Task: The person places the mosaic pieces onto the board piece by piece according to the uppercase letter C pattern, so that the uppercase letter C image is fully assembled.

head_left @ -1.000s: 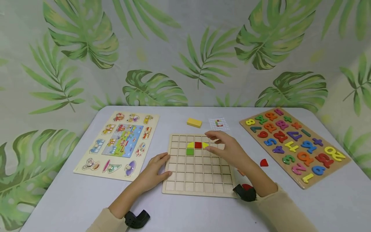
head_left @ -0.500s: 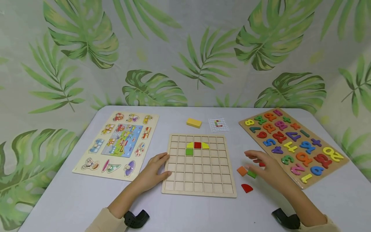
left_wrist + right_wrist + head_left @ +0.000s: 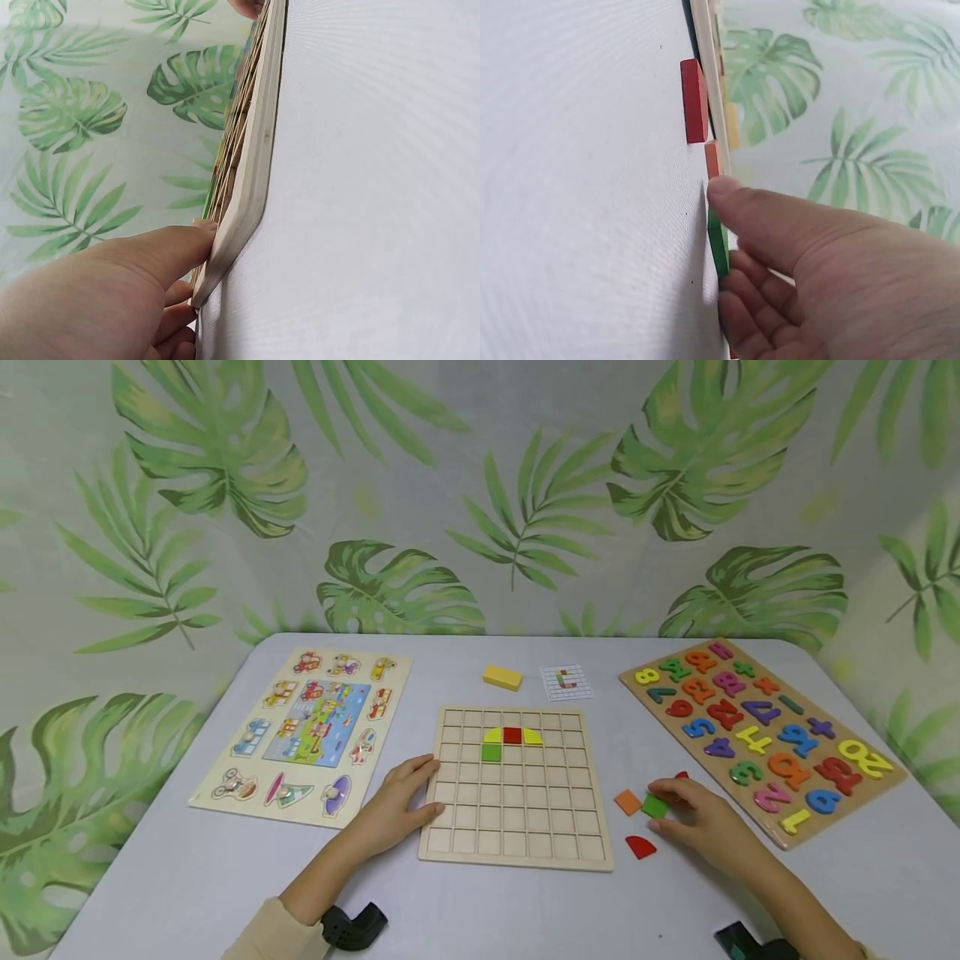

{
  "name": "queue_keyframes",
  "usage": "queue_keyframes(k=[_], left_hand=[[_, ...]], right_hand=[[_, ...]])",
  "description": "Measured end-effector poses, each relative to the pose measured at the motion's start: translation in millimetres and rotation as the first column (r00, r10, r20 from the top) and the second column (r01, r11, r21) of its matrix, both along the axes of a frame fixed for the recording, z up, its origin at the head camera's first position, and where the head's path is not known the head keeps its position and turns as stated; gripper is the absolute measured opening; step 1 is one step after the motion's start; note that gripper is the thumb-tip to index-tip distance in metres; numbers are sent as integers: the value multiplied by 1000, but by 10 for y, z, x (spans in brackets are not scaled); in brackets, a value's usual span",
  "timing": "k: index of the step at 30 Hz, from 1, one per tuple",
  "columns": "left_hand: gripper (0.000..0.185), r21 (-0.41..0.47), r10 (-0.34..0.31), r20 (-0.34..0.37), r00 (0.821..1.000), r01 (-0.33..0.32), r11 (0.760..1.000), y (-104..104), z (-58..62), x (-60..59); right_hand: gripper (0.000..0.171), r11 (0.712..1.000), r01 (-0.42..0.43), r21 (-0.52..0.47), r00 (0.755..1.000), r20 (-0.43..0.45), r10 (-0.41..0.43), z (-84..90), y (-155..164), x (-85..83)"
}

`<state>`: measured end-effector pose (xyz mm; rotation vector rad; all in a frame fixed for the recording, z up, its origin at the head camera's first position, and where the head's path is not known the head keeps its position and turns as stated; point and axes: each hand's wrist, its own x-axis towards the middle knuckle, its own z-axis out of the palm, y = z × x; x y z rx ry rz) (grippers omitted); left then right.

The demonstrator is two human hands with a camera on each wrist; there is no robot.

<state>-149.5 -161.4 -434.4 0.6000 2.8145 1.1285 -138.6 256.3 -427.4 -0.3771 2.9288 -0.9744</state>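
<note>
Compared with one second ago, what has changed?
The right hand moved off the grid board, rightward and closer in, and now pinches the loose green square. The left hand stayed at the board's left edge; the four placed pieces stayed put.

We are looking at smooth, matt, pale wood in the grid board (image 3: 513,820) and at smooth, evenly coloured surfaces on the green square (image 3: 654,807) and near red quarter-circle (image 3: 641,847). The desk (image 3: 517,912) is showing a white, finely textured, cloth-like top; we are also seeing a paper card (image 3: 557,692) far off, glossy numerals (image 3: 724,714) at right and matt black, plastic-looking wrist mounts (image 3: 355,930).
</note>
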Motion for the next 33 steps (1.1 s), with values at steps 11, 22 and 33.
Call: queue_keyframes(k=[11, 22, 33], left_hand=[[64, -3, -2, -3, 1000, 2, 1000, -4, -3, 1], [64, -6, 6, 2, 1000, -6, 1000, -7, 3, 8], [63, -4, 3, -4, 1000, -3, 1000, -6, 15, 12]], right_hand=[[27, 999, 23, 33, 1000, 4, -24, 47, -45, -2], [28, 985, -155, -78, 988, -28, 153, 428, -453, 27], [28, 929, -316, -193, 947, -122, 297, 611, -1215, -122]])
